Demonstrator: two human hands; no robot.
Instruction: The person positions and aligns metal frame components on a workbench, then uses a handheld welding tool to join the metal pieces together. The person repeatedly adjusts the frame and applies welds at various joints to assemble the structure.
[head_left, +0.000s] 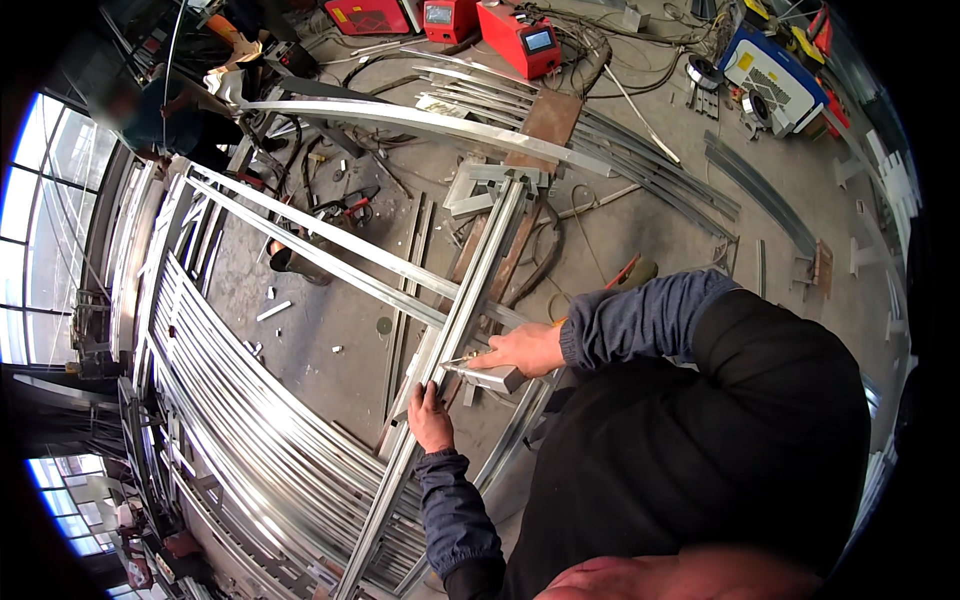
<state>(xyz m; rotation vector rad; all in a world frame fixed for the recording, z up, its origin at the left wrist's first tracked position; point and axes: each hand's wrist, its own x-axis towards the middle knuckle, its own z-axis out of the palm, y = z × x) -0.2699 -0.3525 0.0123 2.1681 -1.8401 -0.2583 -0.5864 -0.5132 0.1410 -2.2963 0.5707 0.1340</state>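
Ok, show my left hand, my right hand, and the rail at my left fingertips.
Left hand [431,426], head view: back of hand.
Right hand [528,350], head view: back of hand.
Rail [487,255], head view: upper stretch.

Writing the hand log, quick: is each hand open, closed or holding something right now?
Left hand: touching the long metal rail; grip cannot be told.
Right hand: at the short silver metal piece; grip cannot be told.
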